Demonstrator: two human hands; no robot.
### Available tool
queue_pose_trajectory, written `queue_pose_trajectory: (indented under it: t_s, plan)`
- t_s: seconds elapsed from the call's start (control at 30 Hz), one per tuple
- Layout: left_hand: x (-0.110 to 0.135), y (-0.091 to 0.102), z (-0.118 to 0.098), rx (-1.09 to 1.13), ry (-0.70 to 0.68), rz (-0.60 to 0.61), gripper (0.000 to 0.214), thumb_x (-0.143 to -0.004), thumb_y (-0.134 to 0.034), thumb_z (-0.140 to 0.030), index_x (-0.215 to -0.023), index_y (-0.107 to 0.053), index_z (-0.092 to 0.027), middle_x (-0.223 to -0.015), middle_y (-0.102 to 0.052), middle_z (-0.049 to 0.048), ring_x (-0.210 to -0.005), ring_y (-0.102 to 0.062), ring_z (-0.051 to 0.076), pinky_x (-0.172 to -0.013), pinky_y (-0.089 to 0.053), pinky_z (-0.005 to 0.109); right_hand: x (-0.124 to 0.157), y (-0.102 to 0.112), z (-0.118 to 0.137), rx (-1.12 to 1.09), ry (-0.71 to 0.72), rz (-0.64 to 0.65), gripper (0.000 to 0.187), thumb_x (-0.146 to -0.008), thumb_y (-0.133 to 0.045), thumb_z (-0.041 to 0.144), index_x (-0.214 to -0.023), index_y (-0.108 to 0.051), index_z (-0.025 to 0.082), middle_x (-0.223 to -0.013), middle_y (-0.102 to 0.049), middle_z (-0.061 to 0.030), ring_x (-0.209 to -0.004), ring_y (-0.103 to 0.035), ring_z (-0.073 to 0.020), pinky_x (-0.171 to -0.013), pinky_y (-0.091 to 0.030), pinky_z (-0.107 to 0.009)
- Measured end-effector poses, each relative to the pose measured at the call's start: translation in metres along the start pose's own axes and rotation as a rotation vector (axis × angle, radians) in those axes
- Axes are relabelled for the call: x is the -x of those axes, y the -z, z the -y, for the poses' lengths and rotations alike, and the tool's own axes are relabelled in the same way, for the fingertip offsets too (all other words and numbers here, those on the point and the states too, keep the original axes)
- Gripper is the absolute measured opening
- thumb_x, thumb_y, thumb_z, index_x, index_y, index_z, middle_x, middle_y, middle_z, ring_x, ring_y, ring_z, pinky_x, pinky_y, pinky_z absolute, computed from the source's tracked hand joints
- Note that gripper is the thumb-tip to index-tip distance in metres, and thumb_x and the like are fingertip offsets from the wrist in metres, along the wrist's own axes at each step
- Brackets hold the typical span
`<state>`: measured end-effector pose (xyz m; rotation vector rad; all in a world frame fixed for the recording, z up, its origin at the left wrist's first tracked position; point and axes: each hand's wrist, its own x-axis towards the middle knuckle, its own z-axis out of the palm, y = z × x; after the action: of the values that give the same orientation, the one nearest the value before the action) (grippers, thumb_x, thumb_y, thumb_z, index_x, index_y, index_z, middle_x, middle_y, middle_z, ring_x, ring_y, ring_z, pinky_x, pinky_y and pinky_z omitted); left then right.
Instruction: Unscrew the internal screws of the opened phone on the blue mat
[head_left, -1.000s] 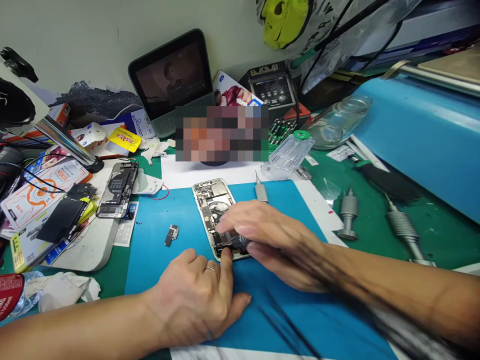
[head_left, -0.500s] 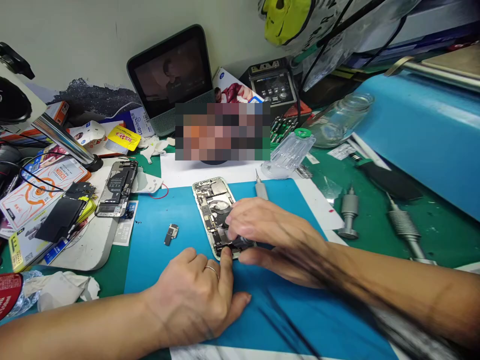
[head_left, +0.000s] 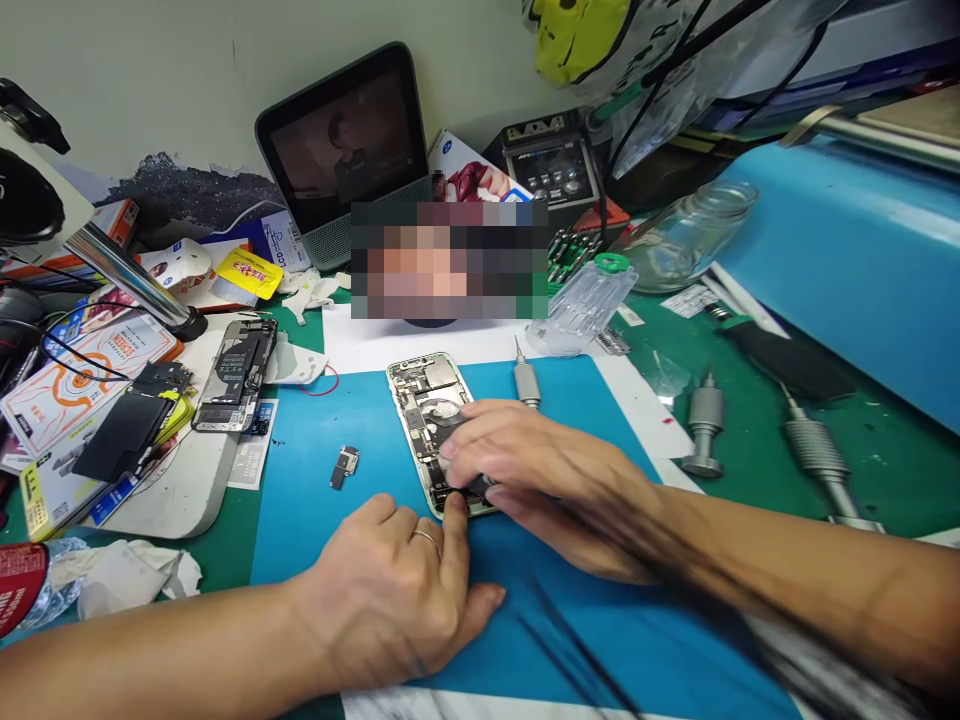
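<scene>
An opened phone [head_left: 424, 395] with its insides showing lies on a blue mat [head_left: 360, 430]. My left hand [head_left: 390, 590] rests flat on the mat, fingers spread, one fingertip pressed against the phone's near end. My right hand [head_left: 540, 470] lies over the phone's lower half, its fingers pinched round a small dark part that I cannot make out. A small loose phone part [head_left: 344, 466] lies on the mat to the left. A grey screwdriver [head_left: 526, 378] lies just beyond my right hand.
A second opened phone [head_left: 234, 376] sits on a white pad at left, among boxes and packets. Two metal screwdrivers [head_left: 703, 430] stand on the green mat at right. A clear plastic bottle [head_left: 581, 305], a glass jar [head_left: 694, 232], a tablet [head_left: 341, 150] and crumpled tissue [head_left: 124, 575] surround the mat.
My right hand's fingers shifted slightly over the phone's lower half, first right and then back left. My left hand stayed put.
</scene>
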<state>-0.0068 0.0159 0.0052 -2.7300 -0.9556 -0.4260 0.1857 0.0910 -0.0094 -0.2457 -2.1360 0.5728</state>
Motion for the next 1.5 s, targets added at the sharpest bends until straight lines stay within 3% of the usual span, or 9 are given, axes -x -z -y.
queue_pose_trajectory:
  t_s: [0.13, 0.3, 0.4, 0.5, 0.6, 0.77, 0.97, 1.13, 1.5]
  plan:
    - [-0.0002, 0.0003, 0.0003, 0.004, 0.000, 0.006, 0.041, -0.095, -0.046, -0.035, -0.100, -0.068, 0.000, -0.057, -0.061, 0.0057, -0.049, -0.054, 0.019, -0.045, -0.035, 0.036, 0.0001, 0.0011, -0.0011, -0.006, -0.004, -0.013, 0.038, -0.092, -0.054, 0.013, -0.129, -0.048, 0.018, -0.095, -0.067, -0.0062, -0.095, -0.064, -0.0170, -0.097, -0.052, -0.039]
    - [-0.0007, 0.0000, -0.0007, -0.002, -0.007, 0.002, 0.043, -0.097, -0.043, -0.036, -0.102, -0.067, 0.001, -0.058, -0.062, 0.0061, -0.048, -0.054, 0.019, -0.045, -0.037, 0.035, -0.0018, 0.0029, 0.0009, -0.001, 0.046, 0.019, 0.044, -0.099, -0.034, 0.015, -0.143, -0.034, 0.018, -0.121, -0.063, -0.0128, -0.120, -0.057, -0.0189, -0.103, -0.049, -0.042]
    - [-0.0007, -0.0002, -0.0007, -0.008, -0.007, 0.001, 0.043, -0.097, -0.042, -0.035, -0.102, -0.066, 0.001, -0.057, -0.061, 0.0054, -0.047, -0.053, 0.019, -0.044, -0.037, 0.035, -0.0010, 0.0019, 0.0015, 0.033, 0.015, 0.040, 0.040, -0.096, -0.041, 0.011, -0.135, -0.043, 0.019, -0.108, -0.067, -0.0075, -0.109, -0.061, -0.0155, -0.101, -0.049, -0.036]
    - [-0.0005, -0.0001, -0.0004, -0.007, -0.001, 0.008, 0.041, -0.096, -0.044, -0.035, -0.099, -0.067, -0.001, -0.054, -0.058, 0.0038, -0.047, -0.053, 0.019, -0.044, -0.036, 0.035, 0.0005, -0.0001, 0.0008, 0.018, 0.019, 0.016, 0.031, -0.098, -0.045, 0.020, -0.129, -0.048, 0.020, -0.094, -0.066, -0.0037, -0.094, -0.062, -0.0147, -0.097, -0.050, -0.036]
    - [-0.0001, 0.0002, -0.0005, -0.001, -0.003, 0.009, 0.041, -0.096, -0.045, -0.035, -0.098, -0.066, -0.001, -0.055, -0.059, 0.0041, -0.048, -0.054, 0.019, -0.046, -0.037, 0.035, 0.0010, -0.0005, 0.0009, 0.014, 0.038, -0.019, 0.034, -0.100, -0.037, 0.028, -0.132, -0.046, 0.020, -0.101, -0.061, -0.0070, -0.100, -0.060, -0.0175, -0.094, -0.050, -0.037]
    - [-0.0006, 0.0007, -0.0005, 0.003, -0.012, 0.005, 0.043, -0.097, -0.041, -0.034, -0.101, -0.065, 0.000, -0.057, -0.061, 0.0054, -0.048, -0.053, 0.019, -0.046, -0.035, 0.035, -0.0003, 0.0011, 0.0014, 0.025, 0.012, 0.036, 0.040, -0.095, -0.041, 0.011, -0.134, -0.043, 0.022, -0.103, -0.064, -0.0062, -0.103, -0.061, -0.0166, -0.096, -0.051, -0.036]
    - [-0.0012, 0.0023, 0.0004, -0.004, -0.015, 0.001, 0.039, -0.097, -0.044, -0.034, -0.091, -0.067, -0.004, -0.052, -0.055, 0.0022, -0.047, -0.051, 0.018, -0.045, -0.033, 0.035, -0.0004, -0.0029, -0.0012, -0.069, 0.021, -0.003, 0.042, -0.097, -0.046, 0.019, -0.138, -0.039, 0.019, -0.099, -0.064, -0.0057, -0.096, -0.061, -0.0158, -0.098, -0.049, -0.039]
    - [-0.0010, 0.0015, 0.0011, -0.001, -0.011, 0.004, 0.041, -0.097, -0.043, -0.034, -0.099, -0.067, -0.001, -0.055, -0.059, 0.0041, -0.049, -0.052, 0.018, -0.046, -0.036, 0.035, -0.0006, -0.0038, -0.0003, -0.089, 0.009, -0.001, 0.051, -0.092, -0.045, 0.007, -0.140, -0.037, 0.021, -0.100, -0.064, -0.0054, -0.097, -0.061, -0.0161, -0.098, -0.050, -0.039]
    - [-0.0020, 0.0022, -0.0001, -0.007, -0.021, 0.007, 0.043, -0.098, -0.041, -0.033, -0.097, -0.068, 0.000, -0.053, -0.058, 0.0047, -0.048, -0.053, 0.019, -0.046, -0.034, 0.035, -0.0001, -0.0033, 0.0003, -0.067, -0.022, 0.012, 0.045, -0.090, -0.049, 0.006, -0.132, -0.043, 0.022, -0.094, -0.065, -0.0045, -0.089, -0.063, -0.0166, -0.089, -0.053, -0.038]
